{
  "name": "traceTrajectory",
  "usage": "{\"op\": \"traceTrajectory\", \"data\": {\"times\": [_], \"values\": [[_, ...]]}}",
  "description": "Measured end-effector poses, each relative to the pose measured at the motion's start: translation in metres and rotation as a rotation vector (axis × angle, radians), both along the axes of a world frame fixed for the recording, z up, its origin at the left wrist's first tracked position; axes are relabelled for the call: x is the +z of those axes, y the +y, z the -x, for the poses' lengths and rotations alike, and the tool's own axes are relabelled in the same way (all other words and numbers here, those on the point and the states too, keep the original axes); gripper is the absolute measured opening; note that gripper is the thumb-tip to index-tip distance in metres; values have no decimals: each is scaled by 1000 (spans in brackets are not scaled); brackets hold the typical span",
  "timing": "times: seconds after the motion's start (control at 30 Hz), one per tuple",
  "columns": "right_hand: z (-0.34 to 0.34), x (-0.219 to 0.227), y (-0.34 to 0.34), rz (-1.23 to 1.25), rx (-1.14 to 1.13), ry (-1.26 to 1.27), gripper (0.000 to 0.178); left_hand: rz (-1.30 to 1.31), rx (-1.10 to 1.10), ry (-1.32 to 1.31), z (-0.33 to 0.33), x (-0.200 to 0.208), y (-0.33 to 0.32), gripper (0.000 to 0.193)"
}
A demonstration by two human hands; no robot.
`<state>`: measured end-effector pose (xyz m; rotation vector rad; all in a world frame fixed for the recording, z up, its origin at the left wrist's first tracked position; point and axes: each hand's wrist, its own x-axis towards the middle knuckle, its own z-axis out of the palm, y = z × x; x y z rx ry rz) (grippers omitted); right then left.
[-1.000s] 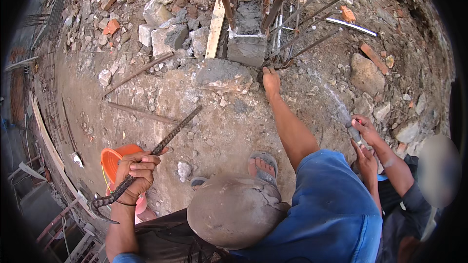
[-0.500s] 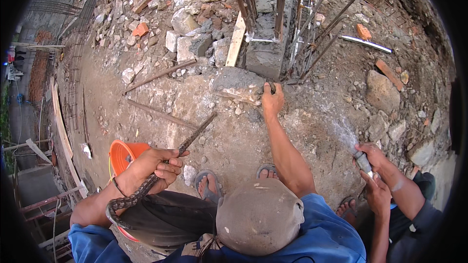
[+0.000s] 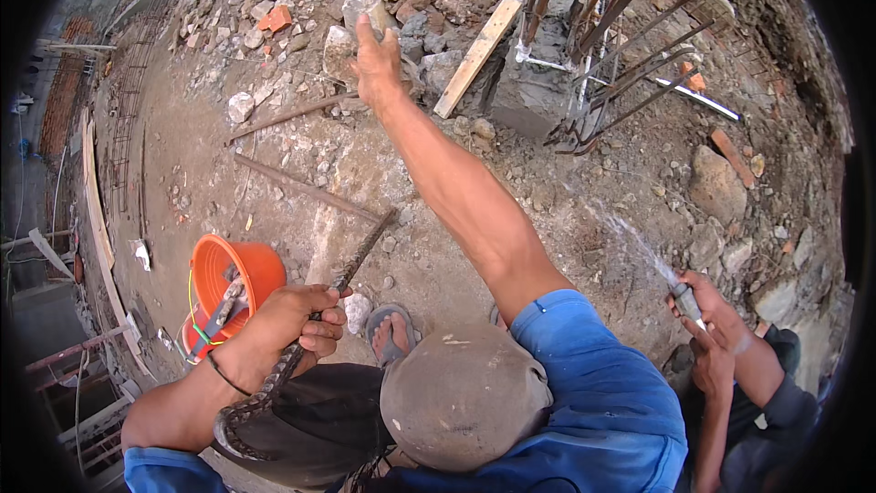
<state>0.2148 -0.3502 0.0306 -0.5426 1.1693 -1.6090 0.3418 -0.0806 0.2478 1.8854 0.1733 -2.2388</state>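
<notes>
My left hand (image 3: 297,324) is wrapped round a dark, ribbed steel bar (image 3: 360,251); the bar slants across my lap and its lower end bends into a hook. My right arm stretches far forward, and my right hand (image 3: 376,62) is over the heap of stones with its fingers apart. What lies directly beneath that palm is hidden. A pale wooden plank (image 3: 479,55) leans close to the right of the hand. Beside my left forearm stands an orange bucket (image 3: 260,274) with tools in it.
At right, another person's hands (image 3: 707,329) hold a grey nozzle (image 3: 683,299) spraying water. Rebar rods (image 3: 630,0) rise from a concrete column base (image 3: 529,96). Two thin bars (image 3: 301,187) lie on the dirt at left; a big rock (image 3: 718,184) lies at right.
My right hand has left the mortar-topped stone at the column's foot and swung forward-left. That stone no longer shows there. My left hand still grips the bar; the view has shifted.
</notes>
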Motion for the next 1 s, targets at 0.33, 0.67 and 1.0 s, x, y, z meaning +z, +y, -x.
{"op": "traceTrajectory", "data": {"times": [0.33, 0.67, 1.0], "values": [[134, -88, 230, -199, -109, 989, 14, -17, 283, 122, -8, 8, -35, 34], [232, -166, 194, -869, 131, 1023, 54, -76, 404, 183, 14, 2, -50, 36], [109, -94, 123, -1050, -266, 473, 58, -76, 614, 267, -4, 9, -46, 53]]}}
